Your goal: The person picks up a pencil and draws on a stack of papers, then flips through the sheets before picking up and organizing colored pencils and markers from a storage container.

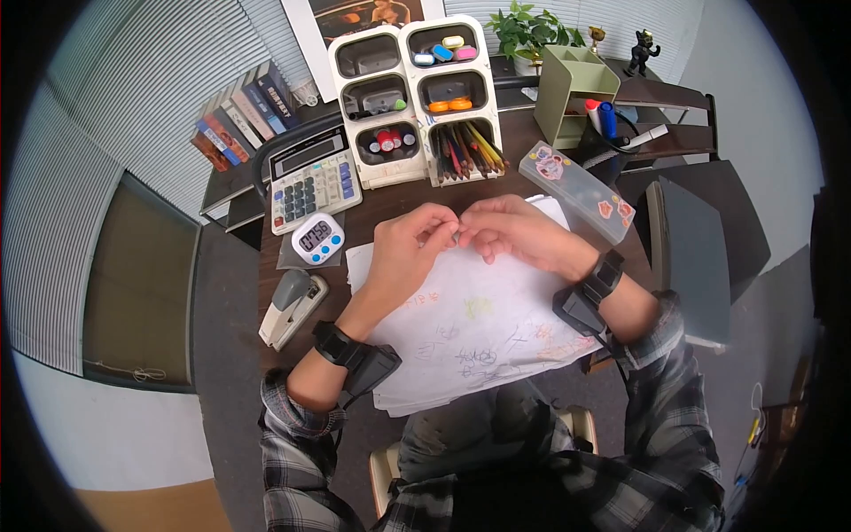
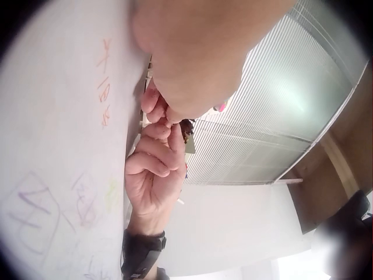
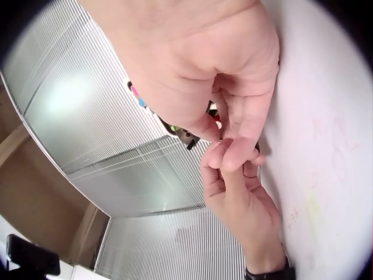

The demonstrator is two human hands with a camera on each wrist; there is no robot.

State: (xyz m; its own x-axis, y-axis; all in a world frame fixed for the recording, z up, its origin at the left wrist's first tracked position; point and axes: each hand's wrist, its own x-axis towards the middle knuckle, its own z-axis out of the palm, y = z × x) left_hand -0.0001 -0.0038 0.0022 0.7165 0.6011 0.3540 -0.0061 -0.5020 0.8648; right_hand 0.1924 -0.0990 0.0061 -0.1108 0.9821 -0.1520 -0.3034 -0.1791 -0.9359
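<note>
Scribbled paper covers part of the brown table; over it, left hand and right hand meet, fingers bent, any grasp too hidden to tell.

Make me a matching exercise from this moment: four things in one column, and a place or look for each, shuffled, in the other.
Things:
1. paper
2. timer
3. pencils
4. left hand

Places and looks:
A. in the bottom-right compartment of the organizer, in the head view
B. fingertips right by those of the right hand
C. digital display with round blue buttons below it
D. white, with scribbles in several colours

Right pairs: 1-D, 2-C, 3-A, 4-B
</note>
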